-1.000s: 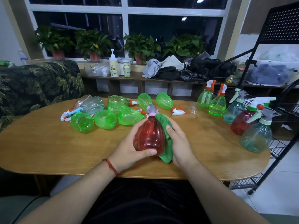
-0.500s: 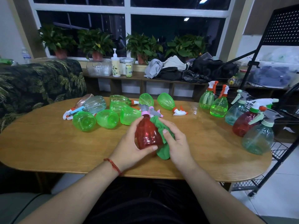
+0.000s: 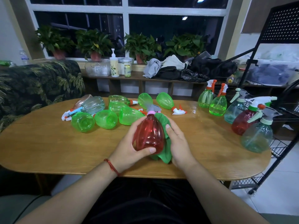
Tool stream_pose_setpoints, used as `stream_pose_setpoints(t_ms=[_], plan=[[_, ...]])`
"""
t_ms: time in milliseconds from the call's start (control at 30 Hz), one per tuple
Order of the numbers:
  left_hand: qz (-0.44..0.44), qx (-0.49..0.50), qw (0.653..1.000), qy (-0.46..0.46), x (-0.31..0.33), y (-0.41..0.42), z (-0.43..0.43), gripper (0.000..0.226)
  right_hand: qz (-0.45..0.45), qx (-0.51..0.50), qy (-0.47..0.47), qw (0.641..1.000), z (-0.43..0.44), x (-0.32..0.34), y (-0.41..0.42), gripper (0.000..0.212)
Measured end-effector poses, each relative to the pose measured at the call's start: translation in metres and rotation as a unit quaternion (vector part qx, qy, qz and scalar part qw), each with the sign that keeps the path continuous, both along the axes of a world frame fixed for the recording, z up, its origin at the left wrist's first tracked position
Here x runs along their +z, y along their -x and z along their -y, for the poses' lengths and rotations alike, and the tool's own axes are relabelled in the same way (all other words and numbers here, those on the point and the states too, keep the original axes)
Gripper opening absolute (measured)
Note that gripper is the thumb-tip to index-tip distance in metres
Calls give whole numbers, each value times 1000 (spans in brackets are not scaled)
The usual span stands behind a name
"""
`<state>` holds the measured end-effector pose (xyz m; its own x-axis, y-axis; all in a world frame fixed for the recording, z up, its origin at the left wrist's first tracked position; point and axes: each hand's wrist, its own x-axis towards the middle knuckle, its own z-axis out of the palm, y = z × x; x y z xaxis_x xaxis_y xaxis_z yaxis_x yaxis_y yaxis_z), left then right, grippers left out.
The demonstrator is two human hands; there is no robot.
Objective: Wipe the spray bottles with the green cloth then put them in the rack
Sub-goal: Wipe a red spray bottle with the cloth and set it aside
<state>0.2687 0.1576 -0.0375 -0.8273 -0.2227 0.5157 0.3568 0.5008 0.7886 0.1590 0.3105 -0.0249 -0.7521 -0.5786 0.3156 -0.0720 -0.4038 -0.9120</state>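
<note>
text: none readable | yellow can (image 3: 127, 71) on shelf (image 3: 137, 78): label characters too small to read

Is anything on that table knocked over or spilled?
Yes: a cluster of spray bottles lies tipped on their sides at the table's far left, while five others stand upright on the right. A shiny patch between them may be wetness; I cannot tell.
</note>
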Motion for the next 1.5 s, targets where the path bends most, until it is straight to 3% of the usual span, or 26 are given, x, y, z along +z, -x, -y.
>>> stream_pose_setpoints(t_ms=[167, 367, 500, 667, 800, 900, 1000, 1067, 1167, 1333, 1500], plan=[[47, -23, 999, 14, -1, 3, 1, 102, 66, 6, -17, 998, -3, 1, 2, 36], [44, 6, 997, 57, -2, 4, 0, 115, 30, -6, -30, 999, -5, -1, 5, 40], [12, 44, 997, 57, -2, 5, 2, 115, -53, -23, -29, 998, -5, -4, 3, 39], [-18, 115, 993, -21, -3, 10, 4, 103, -256, -74, -57, 962, -4, -15, -1, 39], [-32, 129, 990, -44, -2, 12, 3, 100, -306, -90, -67, 946, -4, -18, -3, 40], [-30, 119, 992, -37, -1, 10, 4, 101, -239, -64, -74, 966, -1, -15, -2, 40], [-11, 60, 998, -11, 0, 4, 3, 103, -60, 1, -41, 997, 0, -5, -1, 40], [2, 13, 1000, 10, 1, 1, 0, 103, 44, 24, -28, 998, -1, 0, 0, 41], [8, -16, 1000, 1, 1, 0, -3, 101, 119, 70, -13, 990, -3, 4, -1, 42], [40, -8, 999, 26, 1, 1, -2, 105, 110, 60, -3, 992, -2, 2, 4, 41], [24, 51, 995, 81, -2, 3, -1, 116, 20, -13, -27, 999, -3, -3, 4, 39]])
